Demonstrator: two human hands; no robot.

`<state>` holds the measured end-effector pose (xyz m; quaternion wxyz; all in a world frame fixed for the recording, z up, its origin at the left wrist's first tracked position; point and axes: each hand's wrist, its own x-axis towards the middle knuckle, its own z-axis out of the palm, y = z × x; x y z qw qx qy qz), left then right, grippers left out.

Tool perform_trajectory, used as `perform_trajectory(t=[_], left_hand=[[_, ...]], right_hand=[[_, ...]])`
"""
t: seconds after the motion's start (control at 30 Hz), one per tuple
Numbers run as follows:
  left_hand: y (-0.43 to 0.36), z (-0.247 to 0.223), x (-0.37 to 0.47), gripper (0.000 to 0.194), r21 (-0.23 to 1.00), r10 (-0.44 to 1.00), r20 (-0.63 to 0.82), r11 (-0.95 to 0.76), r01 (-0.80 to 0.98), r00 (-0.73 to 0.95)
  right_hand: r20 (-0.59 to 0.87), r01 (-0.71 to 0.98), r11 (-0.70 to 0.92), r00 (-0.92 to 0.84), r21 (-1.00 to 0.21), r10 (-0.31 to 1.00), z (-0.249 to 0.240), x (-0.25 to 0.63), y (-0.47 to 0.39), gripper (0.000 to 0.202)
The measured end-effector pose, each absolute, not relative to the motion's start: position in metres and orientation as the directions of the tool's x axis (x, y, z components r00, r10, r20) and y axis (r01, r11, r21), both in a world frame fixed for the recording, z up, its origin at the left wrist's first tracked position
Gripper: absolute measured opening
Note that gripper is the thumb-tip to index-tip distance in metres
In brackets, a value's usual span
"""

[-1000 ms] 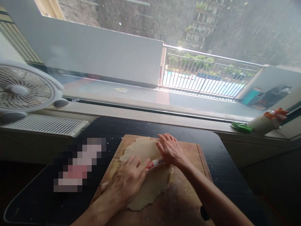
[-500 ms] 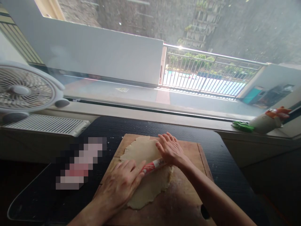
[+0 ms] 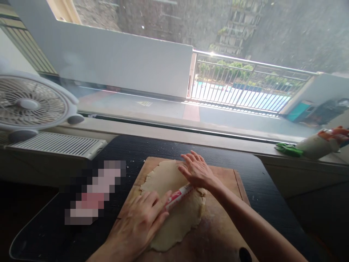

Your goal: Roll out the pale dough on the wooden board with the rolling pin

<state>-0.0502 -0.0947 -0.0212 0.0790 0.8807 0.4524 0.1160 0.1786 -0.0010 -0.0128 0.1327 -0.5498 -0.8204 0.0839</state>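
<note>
Pale dough (image 3: 178,225) lies spread on the wooden board (image 3: 215,227) beneath a red-and-white roller (image 3: 177,197). Left hand (image 3: 141,213) and right hand (image 3: 196,170) rest across its ends, fingers extended, not wrapped; equal palm pressure should keep the sheet even toward its ragged edges.

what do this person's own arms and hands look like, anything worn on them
The left hand and right hand are bare, without gloves. No sleeve covers the forearms as far as they show. I see no ring on the visible fingers, nor any watch or bracelet.
</note>
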Motion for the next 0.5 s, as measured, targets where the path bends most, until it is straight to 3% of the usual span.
perform_trajectory(t=[0.3,0.5], left_hand=[[-0.072,-0.014,-0.054,0.039,0.291,0.831,0.037,-0.54,0.79,0.554],[-0.095,-0.021,-0.051,0.04,0.312,0.837,0.063,-0.534,0.786,0.544]], right_hand=[[0.085,0.913,0.312,-0.3,-0.262,0.95,-0.013,0.166,0.03,0.058],[0.096,0.905,0.336,-0.322,-0.263,0.942,-0.019,0.188,-0.017,0.051]])
